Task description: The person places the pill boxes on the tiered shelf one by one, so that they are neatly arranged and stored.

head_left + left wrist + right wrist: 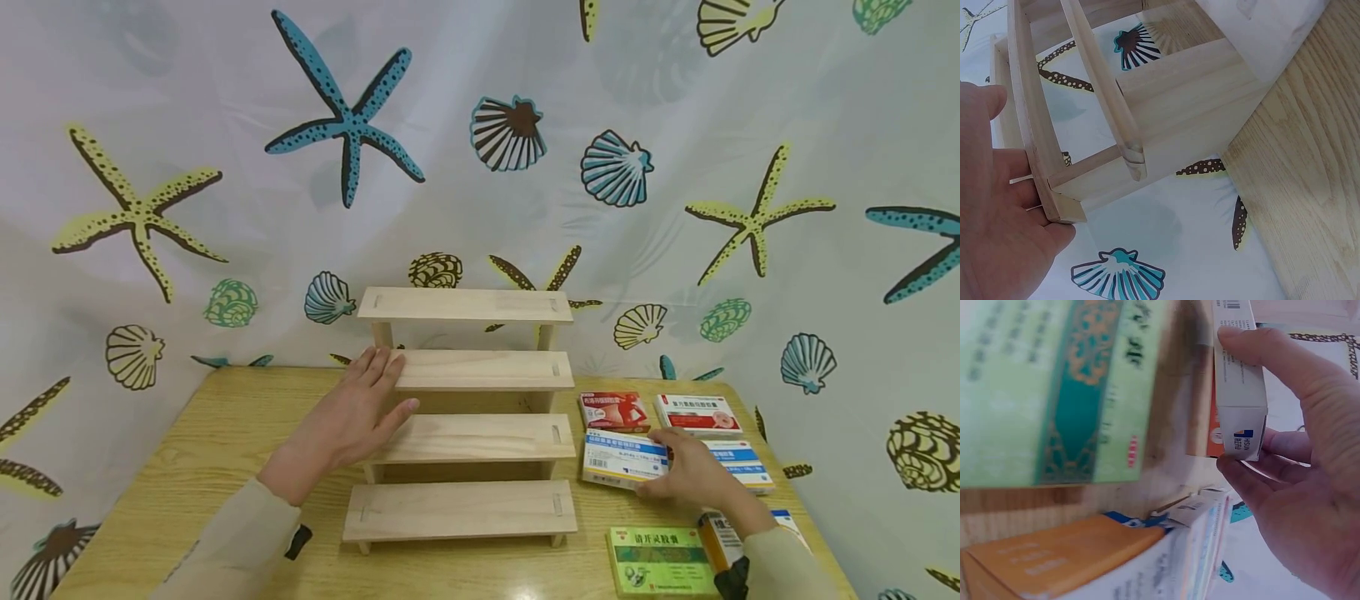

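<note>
A stepped wooden rack (480,439) with several pale shelves stands on the table. My left hand (348,421) rests on the left end of its second shelf from the top, fingers extended; the left wrist view shows the fingers partly hidden by the board. To the right of the rack, my right hand (693,475) pinches a blue-and-white medicine box (618,457) by its right end. In the right wrist view, the thumb lies on one face of this white box (1239,381) and fingers are against the opposite side.
Behind the held box lie a red medicine box (615,412) and a white-and-red one (699,415). Another blue-and-white box (738,467) sits right of the hand. Nearer are a green box (660,562) and an orange one (722,542). A patterned curtain (480,208) hangs behind the table.
</note>
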{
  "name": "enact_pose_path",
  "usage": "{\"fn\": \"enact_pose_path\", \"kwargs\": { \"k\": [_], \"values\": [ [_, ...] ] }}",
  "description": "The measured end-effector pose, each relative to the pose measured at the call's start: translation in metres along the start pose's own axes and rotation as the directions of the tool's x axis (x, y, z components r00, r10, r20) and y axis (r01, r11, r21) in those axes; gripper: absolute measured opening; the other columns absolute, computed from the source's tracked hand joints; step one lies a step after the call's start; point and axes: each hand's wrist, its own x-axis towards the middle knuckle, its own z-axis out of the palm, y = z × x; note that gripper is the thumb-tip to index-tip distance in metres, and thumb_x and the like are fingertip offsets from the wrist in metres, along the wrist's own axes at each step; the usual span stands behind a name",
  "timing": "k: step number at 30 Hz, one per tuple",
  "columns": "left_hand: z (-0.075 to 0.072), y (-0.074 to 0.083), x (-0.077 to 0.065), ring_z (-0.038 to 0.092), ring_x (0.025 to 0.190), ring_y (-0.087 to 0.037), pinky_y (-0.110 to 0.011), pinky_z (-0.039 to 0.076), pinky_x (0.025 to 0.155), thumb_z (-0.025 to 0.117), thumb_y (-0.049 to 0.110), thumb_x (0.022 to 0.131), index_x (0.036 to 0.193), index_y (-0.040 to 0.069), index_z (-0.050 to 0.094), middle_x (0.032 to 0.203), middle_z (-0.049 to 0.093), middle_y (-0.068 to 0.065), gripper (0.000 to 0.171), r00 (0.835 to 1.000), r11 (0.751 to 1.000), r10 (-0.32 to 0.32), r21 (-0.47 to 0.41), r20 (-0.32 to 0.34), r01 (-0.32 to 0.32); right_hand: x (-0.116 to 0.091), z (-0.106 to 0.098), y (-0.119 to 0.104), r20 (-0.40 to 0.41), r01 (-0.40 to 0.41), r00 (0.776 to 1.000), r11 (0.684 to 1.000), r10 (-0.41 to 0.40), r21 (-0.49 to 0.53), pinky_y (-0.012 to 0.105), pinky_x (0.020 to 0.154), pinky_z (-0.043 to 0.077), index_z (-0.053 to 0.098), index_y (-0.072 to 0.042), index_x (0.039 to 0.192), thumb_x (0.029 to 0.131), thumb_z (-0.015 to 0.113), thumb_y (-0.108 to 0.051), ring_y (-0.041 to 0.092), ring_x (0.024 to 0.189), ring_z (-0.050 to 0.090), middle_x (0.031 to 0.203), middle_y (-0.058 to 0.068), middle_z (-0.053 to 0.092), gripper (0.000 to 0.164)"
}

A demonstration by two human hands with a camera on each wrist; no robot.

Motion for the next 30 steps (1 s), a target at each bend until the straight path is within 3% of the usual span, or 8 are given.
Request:
{"fn": "enact_pose_path", "kwargs": {
  "k": [7, 17, 26, 30],
  "values": [
    [0.000, 0.000, 0.000, 0.022, 0.158, -0.053, -0.063, 0.027, 0.128, 0.047, 0.047, 0.111, 0.162, -0.005, 0.032, 0.168, 0.027, -0.034, 0.075, 1.000, 1.000, 0.001, 0.007, -0.006, -0.001, -0.003, -0.015, -0.009, -0.057, 0.030, 0.998, 1.000, -0.030, 0.004, 0.070, 0.106, 0.049, 0.052, 0.003, 0.150, 0.073, 0.092, -0.047, 0.046, 0.126, 0.057, 0.155, 0.033, 0.046, 0.100],
    [0.000, -0.001, 0.000, 0.022, 0.158, -0.053, -0.063, 0.027, 0.128, 0.047, 0.048, 0.111, 0.162, -0.006, 0.032, 0.168, 0.027, -0.034, 0.076, 1.000, 1.000, 0.002, 0.002, -0.006, -0.002, -0.004, -0.035, -0.020, -0.114, 0.067, 0.992, 0.997, -0.063, 0.031, 0.052, 0.092, 0.056, 0.050, 0.004, 0.151, 0.076, 0.092, -0.048, 0.033, 0.108, 0.061, 0.148, 0.030, 0.052, 0.100],
    [0.001, -0.001, 0.001, 0.021, 0.158, -0.053, -0.063, 0.028, 0.127, 0.047, 0.048, 0.111, 0.162, -0.006, 0.032, 0.168, 0.027, -0.034, 0.076, 1.000, 1.000, 0.004, 0.003, -0.006, -0.004, -0.006, -0.057, -0.024, -0.169, 0.125, 0.979, 0.991, -0.114, 0.053, 0.045, 0.089, 0.060, 0.050, 0.007, 0.148, 0.082, 0.090, -0.043, 0.032, 0.107, 0.065, 0.134, 0.026, 0.058, 0.092],
    [0.001, -0.001, 0.001, 0.021, 0.158, -0.052, -0.063, 0.028, 0.127, 0.047, 0.048, 0.111, 0.162, -0.006, 0.032, 0.168, 0.027, -0.034, 0.076, 1.000, 1.000, 0.004, 0.007, -0.004, -0.004, -0.006, -0.068, -0.030, -0.196, 0.168, 0.968, 0.985, -0.155, 0.051, 0.050, 0.091, 0.063, 0.052, 0.007, 0.145, 0.083, 0.089, -0.039, 0.035, 0.108, 0.067, 0.129, 0.025, 0.060, 0.086]
  ]
}}
